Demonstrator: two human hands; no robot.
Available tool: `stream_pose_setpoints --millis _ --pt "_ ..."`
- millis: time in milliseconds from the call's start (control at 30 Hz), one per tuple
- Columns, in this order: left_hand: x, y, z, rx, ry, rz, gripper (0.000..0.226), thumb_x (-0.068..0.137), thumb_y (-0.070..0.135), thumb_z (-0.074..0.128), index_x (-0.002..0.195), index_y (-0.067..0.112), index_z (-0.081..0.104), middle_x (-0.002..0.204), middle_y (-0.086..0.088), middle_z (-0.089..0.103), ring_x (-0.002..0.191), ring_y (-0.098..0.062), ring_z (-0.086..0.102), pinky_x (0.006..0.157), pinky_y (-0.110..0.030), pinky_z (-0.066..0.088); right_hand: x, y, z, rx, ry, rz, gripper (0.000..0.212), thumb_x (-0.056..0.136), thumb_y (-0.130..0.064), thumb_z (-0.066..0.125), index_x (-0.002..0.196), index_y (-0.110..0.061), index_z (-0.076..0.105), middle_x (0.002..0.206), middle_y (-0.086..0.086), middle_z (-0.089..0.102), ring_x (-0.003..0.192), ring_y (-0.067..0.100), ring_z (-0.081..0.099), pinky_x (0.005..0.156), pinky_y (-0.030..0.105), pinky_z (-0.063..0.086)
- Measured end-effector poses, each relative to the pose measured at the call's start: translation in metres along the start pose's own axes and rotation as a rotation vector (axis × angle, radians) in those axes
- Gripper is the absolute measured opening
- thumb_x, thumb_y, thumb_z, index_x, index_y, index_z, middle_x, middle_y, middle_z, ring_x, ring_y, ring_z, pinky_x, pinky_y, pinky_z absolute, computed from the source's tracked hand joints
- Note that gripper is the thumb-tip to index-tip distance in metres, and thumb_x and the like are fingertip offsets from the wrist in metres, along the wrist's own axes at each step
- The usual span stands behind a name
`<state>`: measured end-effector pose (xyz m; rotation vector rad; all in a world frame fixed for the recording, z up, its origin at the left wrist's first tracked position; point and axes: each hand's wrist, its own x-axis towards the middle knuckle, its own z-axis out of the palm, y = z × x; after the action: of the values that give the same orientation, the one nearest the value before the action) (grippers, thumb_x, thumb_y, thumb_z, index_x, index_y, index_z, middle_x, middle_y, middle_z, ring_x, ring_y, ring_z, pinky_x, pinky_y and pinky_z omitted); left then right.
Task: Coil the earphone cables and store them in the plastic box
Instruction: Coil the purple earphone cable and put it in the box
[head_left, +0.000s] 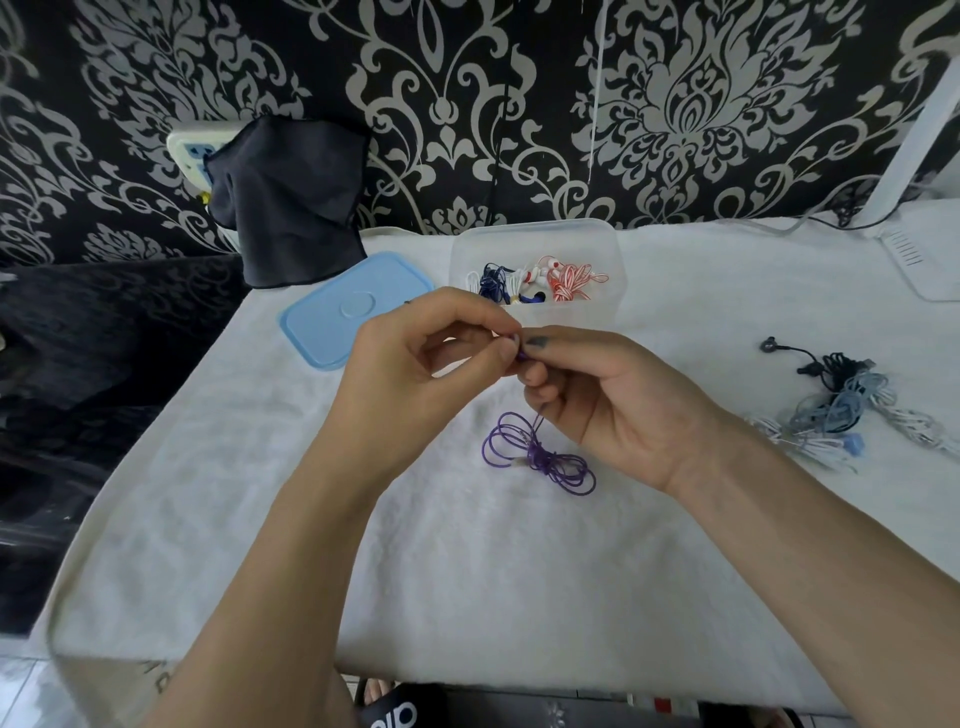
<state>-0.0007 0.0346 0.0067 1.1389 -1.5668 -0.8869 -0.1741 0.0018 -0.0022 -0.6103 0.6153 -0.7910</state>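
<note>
Hands raised together, left hand (415, 358), right hand (597, 395), fingertips pinching purple earphone cable (535, 452)

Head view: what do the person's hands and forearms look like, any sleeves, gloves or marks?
Both forearms are bare, with no sleeves or gloves in view. No rings, watch or wristband show on the left hand or right hand. A small dark smudge or mark sits on a right hand finger near the tip.

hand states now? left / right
Left hand: closed, pinching the purple earphone cable at its top end.
Right hand: closed, pinching the same cable.
</note>
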Motion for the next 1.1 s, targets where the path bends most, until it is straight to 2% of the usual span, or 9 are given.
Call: stream_pose_setpoints --millis 67,267,433,633,767,933,1033,1100 --pt "0.0002 -0.0005 -0.0003 0.011 -0.008 0.020 0.010 0.090 -0.005 0.071 0.099 -0.001 0.072 0.098 -0.010 0.073 0.091 -0.028 0.072 0.088 -0.032 0.057 0.0002 0.0001 -0.0004 -0.003 0.000 -0.003 0.013 0.091 0.001 0.055 0.090 0.001 0.068 0.073 0.005 0.067 0.061 0.006 0.057 0.055 0.016 0.047" --pt "-0.0005 -0.0011 0.0005 0.090 -0.008 0.116 0.010 0.088 -0.008 0.072 0.096 -0.001 0.073 0.097 -0.011 0.072 0.095 -0.024 0.071 0.088 -0.026 0.057 -0.0015 -0.0029 -0.0034 0.001 -0.006 0.016 0.012 0.087 -0.001 0.058 0.092 0.002 0.068 0.072 0.005 0.068 0.062 0.006 0.062 0.057 0.016 0.050" --pt "0.0001 -0.0032 -0.0013 0.301 0.006 0.258 0.013 0.084 -0.011 0.073 0.091 -0.001 0.071 0.094 -0.010 0.070 0.089 -0.022 0.069 0.082 -0.027 0.059 -0.0038 -0.0048 -0.0033 -0.027 -0.007 0.030 0.026 0.074 -0.005 0.059 0.096 0.005 0.069 0.070 0.007 0.069 0.061 0.009 0.065 0.058 0.017 0.053" --pt "-0.0001 -0.0045 -0.0006 0.295 0.014 0.254 0.010 0.083 -0.013 0.073 0.087 -0.004 0.070 0.093 -0.011 0.069 0.087 -0.019 0.068 0.081 -0.023 0.058 -0.0023 -0.0048 -0.0031 -0.014 0.000 0.042 0.041 0.071 -0.005 0.061 0.108 0.010 0.065 0.080 0.011 0.066 0.061 0.009 0.062 0.055 0.018 0.050" --pt "-0.0001 -0.0063 -0.0005 0.294 0.008 0.236 0.009 0.083 -0.012 0.074 0.086 -0.005 0.069 0.093 -0.011 0.069 0.088 -0.020 0.069 0.081 -0.024 0.058 -0.0026 -0.0048 -0.0032 -0.020 -0.020 0.047 0.038 0.072 -0.006 0.059 0.106 0.010 0.063 0.076 0.009 0.061 0.057 0.007 0.056 0.053 0.017 0.046" --pt "0.0001 -0.0052 -0.0015 0.302 -0.009 0.221 0.010 0.084 -0.009 0.075 0.085 0.000 0.071 0.094 -0.010 0.069 0.088 -0.021 0.070 0.082 -0.026 0.060 -0.0033 -0.0060 -0.0039 -0.030 -0.008 0.049 0.028 0.074 -0.007 0.059 0.097 0.008 0.066 0.096 0.019 0.053 0.055 0.009 0.050 0.052 0.019 0.039" --pt "0.0002 -0.0062 -0.0007 0.361 0.006 0.238 0.006 0.085 -0.007 0.074 0.087 -0.001 0.072 0.093 -0.008 0.069 0.087 -0.020 0.069 0.080 -0.025 0.060 -0.0022 -0.0069 -0.0066 -0.071 0.000 0.071 0.023 0.078 -0.007 0.059 0.096 0.005 0.068 0.085 0.012 0.064 0.055 0.009 0.050 0.053 0.018 0.040" --pt "-0.0002 -0.0075 0.0024 0.415 0.002 0.250 0.005 0.086 -0.004 0.073 0.089 -0.001 0.072 0.092 -0.006 0.069 0.085 -0.018 0.068 0.079 -0.026 0.060 -0.0001 -0.0069 -0.0090 -0.160 0.016 0.077 0.018 0.088 -0.003 0.054 0.096 0.003 0.069 0.078 0.005 0.067 0.057 0.008 0.052 0.057 0.017 0.044"
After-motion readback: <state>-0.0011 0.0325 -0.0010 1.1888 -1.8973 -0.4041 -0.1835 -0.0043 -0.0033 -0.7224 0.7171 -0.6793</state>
